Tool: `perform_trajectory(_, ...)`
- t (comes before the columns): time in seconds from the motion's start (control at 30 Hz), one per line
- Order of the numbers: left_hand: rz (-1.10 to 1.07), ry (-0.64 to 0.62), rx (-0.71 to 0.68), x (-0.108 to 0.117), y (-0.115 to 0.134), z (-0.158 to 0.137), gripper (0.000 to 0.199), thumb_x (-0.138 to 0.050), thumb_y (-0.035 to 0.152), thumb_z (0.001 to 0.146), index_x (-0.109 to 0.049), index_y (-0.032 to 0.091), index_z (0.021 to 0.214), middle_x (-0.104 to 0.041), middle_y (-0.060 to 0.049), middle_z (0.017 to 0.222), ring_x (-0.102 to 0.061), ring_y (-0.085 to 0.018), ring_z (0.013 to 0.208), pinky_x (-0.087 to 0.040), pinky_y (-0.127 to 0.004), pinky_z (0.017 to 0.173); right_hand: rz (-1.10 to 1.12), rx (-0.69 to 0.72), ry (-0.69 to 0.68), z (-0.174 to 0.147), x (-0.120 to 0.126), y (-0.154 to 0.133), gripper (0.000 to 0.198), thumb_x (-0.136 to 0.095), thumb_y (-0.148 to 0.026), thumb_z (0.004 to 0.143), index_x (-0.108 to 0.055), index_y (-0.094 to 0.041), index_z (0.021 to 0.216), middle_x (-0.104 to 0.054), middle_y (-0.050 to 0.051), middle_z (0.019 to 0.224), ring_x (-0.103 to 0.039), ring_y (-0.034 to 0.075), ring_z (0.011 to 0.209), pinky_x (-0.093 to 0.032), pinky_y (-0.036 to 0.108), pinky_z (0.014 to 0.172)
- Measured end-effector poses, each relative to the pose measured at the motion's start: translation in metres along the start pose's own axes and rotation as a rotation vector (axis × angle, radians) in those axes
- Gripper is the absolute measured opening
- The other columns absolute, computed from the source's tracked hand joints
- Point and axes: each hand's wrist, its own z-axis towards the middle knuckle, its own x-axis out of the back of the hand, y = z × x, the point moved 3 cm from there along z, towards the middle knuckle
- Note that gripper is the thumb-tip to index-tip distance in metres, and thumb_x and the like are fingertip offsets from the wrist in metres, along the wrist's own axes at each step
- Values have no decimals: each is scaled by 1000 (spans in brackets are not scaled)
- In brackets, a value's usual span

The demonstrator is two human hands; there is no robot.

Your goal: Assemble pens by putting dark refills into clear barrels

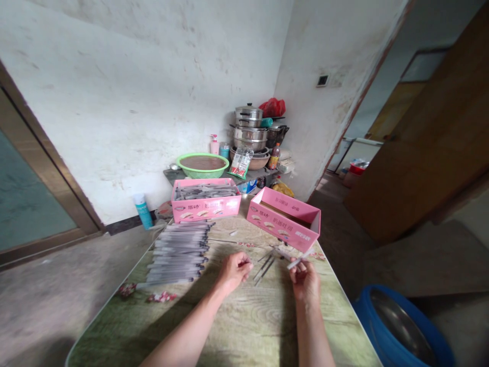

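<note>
My right hand (304, 279) is closed on a translucent whitish pen barrel (300, 261), held tilted over the table's right side. My left hand (234, 271) has its fingers curled into a pinch near the middle of the table; whatever is in them, if anything, is hidden or too small to name. Between my hands lie several thin dark sticks that look like pen refills (264, 270). Left of my left hand, many translucent pens with dark ends (175, 252) lie side by side in a stacked row.
A pink box (206, 210) full of similar slim pieces stands at the table's back left. Another pink box (283, 224) stands at the back right. Behind are a green basin (202, 172) and stacked steel pots (250, 135). A blue tub (401, 326) sits right of the table.
</note>
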Motion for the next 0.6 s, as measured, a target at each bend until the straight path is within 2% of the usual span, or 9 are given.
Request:
perform_trajectory(0.1,-144,-57,24,-3,-1,2,26,-66,37,67,-61,15,80,-51,5,51,-46,-10,42,-37,-22,43,-3,51,-12,0,-1,0,26,-75,-27,58,-59,-18,76,-70,3,67,-56,10,43,-35,17,32)
perform_trajectory(0.3,-214,-94,11,1,4,1,33,-70,42,67,-64,12,81,-53,4,51,-46,-9,42,-36,-21,44,-17,106,-9,-1,-4,0,34,-82,-25,55,-63,-15,81,-72,2,73,-64,12,54,-47,18,40)
perform_trajectory(0.6,-207,-129,9,-2,5,-2,33,-71,41,65,-65,11,79,-53,4,51,-46,-9,43,-37,-21,43,-6,140,14,0,-2,-2,37,-84,-23,54,-64,-15,84,-72,1,73,-66,13,57,-50,19,44)
